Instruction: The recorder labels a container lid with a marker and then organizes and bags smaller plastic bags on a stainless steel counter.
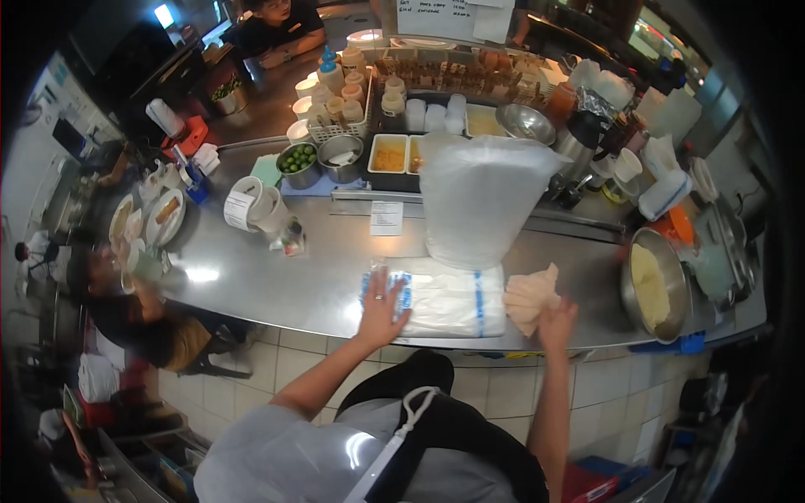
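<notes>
My left hand (383,312) lies flat with fingers spread on the left end of a pack of white plastic bags (444,300) with blue printing. The pack rests along the near edge of the steel counter. At its right end lies a crumpled peach-coloured cloth (528,295), fanned out in folds. My right hand (556,324) has its fingers closed on the cloth's right edge. Behind the pack rises a tall stack of clear plastic bags (488,201), its lower end meeting the pack.
A steel bowl of pale yellow food (651,285) stands at the right. Food trays (390,155), a pot of green limes (298,162) and a bottle basket (340,126) line the back. White tubs (251,205) and plates (166,220) sit leftward. Another person (138,318) is at the left.
</notes>
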The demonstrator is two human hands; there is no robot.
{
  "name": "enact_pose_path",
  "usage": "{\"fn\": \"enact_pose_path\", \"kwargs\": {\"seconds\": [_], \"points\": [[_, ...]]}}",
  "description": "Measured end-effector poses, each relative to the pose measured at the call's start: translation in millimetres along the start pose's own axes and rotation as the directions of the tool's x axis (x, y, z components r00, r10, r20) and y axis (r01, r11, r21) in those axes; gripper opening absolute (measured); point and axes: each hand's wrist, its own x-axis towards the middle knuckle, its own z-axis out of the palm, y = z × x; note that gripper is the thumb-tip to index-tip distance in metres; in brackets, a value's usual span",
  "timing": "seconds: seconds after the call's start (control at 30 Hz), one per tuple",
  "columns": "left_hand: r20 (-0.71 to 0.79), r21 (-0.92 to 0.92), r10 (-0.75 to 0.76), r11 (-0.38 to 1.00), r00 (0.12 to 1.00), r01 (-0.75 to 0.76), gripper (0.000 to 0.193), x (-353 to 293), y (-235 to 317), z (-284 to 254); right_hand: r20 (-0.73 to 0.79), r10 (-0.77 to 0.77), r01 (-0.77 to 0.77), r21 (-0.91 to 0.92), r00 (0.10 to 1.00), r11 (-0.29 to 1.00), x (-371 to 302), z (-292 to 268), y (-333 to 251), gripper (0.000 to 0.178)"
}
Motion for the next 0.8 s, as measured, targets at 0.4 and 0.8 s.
{"fn": "enact_pose_path", "kwargs": {"seconds": [0.4, 0.8], "points": [[0.056, -0.048, -0.187, 0.981, 0.981, 0.19, 0.07, 6.3, -1.1, -3.3, 0.026, -0.185, 0.185, -0.006, 0.982, 0.983, 67.8, -0.9, 70.8, 0.02], [0.11, -0.49, -0.814, 0.455, 0.571, 0.743, 0.084, 29.6, 28.5, 6.1, 0.593, -0.348, -0.056, 0.555, 0.726, 0.83, 20.1, 57.1, -21.3, 0.072]]}}
